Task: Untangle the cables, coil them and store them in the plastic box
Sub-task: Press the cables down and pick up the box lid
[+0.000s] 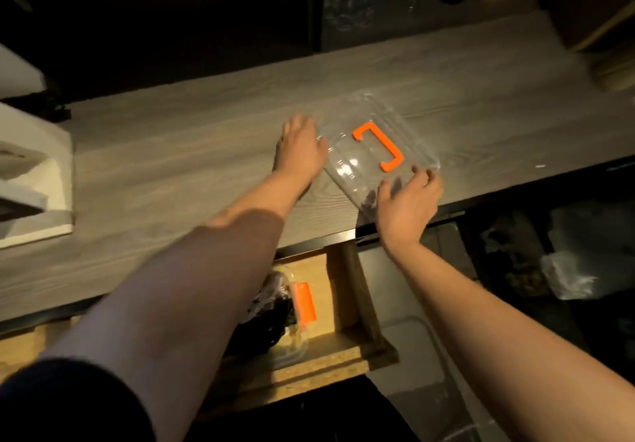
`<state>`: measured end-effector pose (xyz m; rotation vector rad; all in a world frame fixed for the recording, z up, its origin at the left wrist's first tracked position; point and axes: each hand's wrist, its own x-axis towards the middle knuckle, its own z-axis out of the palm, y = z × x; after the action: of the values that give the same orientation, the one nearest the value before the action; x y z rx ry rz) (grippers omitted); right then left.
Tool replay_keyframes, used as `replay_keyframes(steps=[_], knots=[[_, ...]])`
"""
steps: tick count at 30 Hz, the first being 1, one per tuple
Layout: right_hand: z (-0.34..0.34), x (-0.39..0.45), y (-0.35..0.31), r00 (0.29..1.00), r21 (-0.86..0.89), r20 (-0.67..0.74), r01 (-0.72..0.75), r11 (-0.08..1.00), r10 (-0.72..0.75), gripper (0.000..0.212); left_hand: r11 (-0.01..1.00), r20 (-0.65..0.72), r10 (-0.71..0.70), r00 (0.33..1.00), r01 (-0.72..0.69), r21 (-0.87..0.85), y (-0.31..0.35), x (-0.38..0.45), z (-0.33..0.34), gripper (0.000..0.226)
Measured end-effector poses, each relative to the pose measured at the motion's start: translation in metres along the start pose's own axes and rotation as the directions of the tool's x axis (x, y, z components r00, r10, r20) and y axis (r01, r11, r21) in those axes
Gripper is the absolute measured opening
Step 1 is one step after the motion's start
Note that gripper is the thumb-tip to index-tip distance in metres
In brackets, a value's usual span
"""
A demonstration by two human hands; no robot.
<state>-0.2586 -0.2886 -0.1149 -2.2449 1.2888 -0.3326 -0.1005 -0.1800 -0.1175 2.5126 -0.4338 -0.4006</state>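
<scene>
both hands on clear lid [357,163].
left hand [302,147] flat at edge; right hand [409,197] pinching corner. light, stiff, likely slippery: hold by rims or orange handle [378,146].

A clear plastic lid [374,153] with an orange handle [378,146] lies flat on the tabletop [171,153]. The clear box [275,318] (dark cables [264,321] inside) sits in the drawer [343,304] below.

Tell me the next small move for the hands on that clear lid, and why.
Probably lift the clear lid and carry it down to the plastic box in the open drawer: both hands already touch its edges, and the box, holding dark cables, looks uncovered.
</scene>
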Motion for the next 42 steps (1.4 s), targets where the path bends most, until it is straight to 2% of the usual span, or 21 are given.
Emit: replay_keyframes(steps=[2, 4, 6, 9, 11, 13, 16, 19, 21, 25, 28, 31, 34, 38, 40, 42], knots=[[0.003, 0.005, 0.007, 0.988, 0.071, 0.049, -0.151, 0.986, 0.148, 0.075, 0.996, 0.161, -0.043, 0.986, 0.029, 0.09, 0.009, 0.033, 0.009, 0.062], [0.006, 0.01, 0.007, 0.967, 0.138, 0.127, -0.239, 0.961, 0.222, 0.08, 0.982, 0.23, -0.081, 0.97, 0.039, 0.182, 0.014, 0.05, 0.02, 0.064], [0.005, 0.014, 0.006, 0.948, 0.226, 0.177, -0.301, 0.926, 0.265, 0.08, 0.972, 0.169, -0.092, 0.981, 0.051, 0.229, 0.02, 0.055, 0.022, 0.053], [-0.004, 0.016, 0.011, 0.932, 0.332, 0.142, -0.363, 0.87, 0.334, 0.07, 0.983, 0.03, -0.135, 0.99, 0.13, 0.126, 0.012, 0.042, -0.001, 0.038], [-0.012, 0.006, 0.018, 0.943, 0.377, 0.149, -0.333, 0.864, 0.298, 0.048, 0.981, -0.016, -0.187, 0.982, 0.188, 0.047, -0.008, 0.005, -0.029, 0.038], [-0.014, -0.017, 0.029, 0.957, 0.384, 0.221, -0.264, 0.885, 0.189, 0.031, 0.975, 0.01, -0.221, 0.975, 0.221, 0.023, -0.037, -0.051, -0.055, 0.042], [-0.014, -0.071, 0.038, 0.923, 0.4, 0.383, -0.193, 0.896, 0.028, 0.037, 0.944, 0.051, -0.323, 0.945, 0.326, -0.055, -0.083, -0.159, -0.083, 0.047], [-0.018, -0.136, 0.038, 0.864, 0.458, 0.493, -0.156, 0.875, -0.104, 0.039, 0.865, 0.01, -0.494, 0.869, 0.493, -0.093, -0.114, -0.255, -0.09, 0.026], [-0.012, -0.168, 0.04, 0.822, 0.438, 0.546, -0.115, 0.892, -0.163, 0.043, 0.803, 0.013, -0.58, 0.815, 0.575, -0.156, -0.137, -0.298, -0.082, 0.019], [0.017, -0.192, 0.041, 0.741, 0.303, 0.659, -0.107, 0.947, -0.127, 0.045, 0.783, 0.022, -0.565, 0.825, 0.545, -0.301, -0.19, -0.342, -0.052, 0.025], [0.032, -0.2, 0.038, 0.708, 0.219, 0.699, -0.081, 0.972, -0.098, 0.047, 0.769, 0.065, -0.592, 0.804, 0.586, -0.256, -0.217, -0.343, -0.034, 0.032], [0.043, -0.205, 0.036, 0.729, 0.164, 0.676, -0.007, 0.987, -0.107, 0.046, 0.733, 0.137, -0.634, 0.761, 0.648, -0.205, -0.233, -0.33, -0.022, 0.037], [0.052, -0.211, 0.041, 0.754, 0.063, 0.65, 0.072, 0.995, -0.095, 0.042, 0.742, 0.131, -0.641, 0.757, 0.654, -0.146, -0.246, -0.325, -0.012, 0.036], [0.063, -0.21, 0.046, 0.719, 0.02, 0.695, -0.048, 0.999, 0.021, 0.041, 0.771, 0.179, -0.609, 0.773, 0.63, -0.098, -0.253, -0.325, -0.005, 0.034], [0.067, -0.212, 0.048, 0.732, 0.011, 0.679, -0.088, 0.996, 0.057, 0.046, 0.754, 0.131, -0.647, 0.751, 0.655, -0.035, -0.262, -0.329, 0.001, 0.04], [0.07, -0.215, 0.049, 0.766, -0.038, 0.636, -0.096, 0.995, 0.098, 0.056, 0.743, 0.141, -0.644, 0.752, 0.659, -0.121, -0.269, -0.333, 0.005, 0.05]])
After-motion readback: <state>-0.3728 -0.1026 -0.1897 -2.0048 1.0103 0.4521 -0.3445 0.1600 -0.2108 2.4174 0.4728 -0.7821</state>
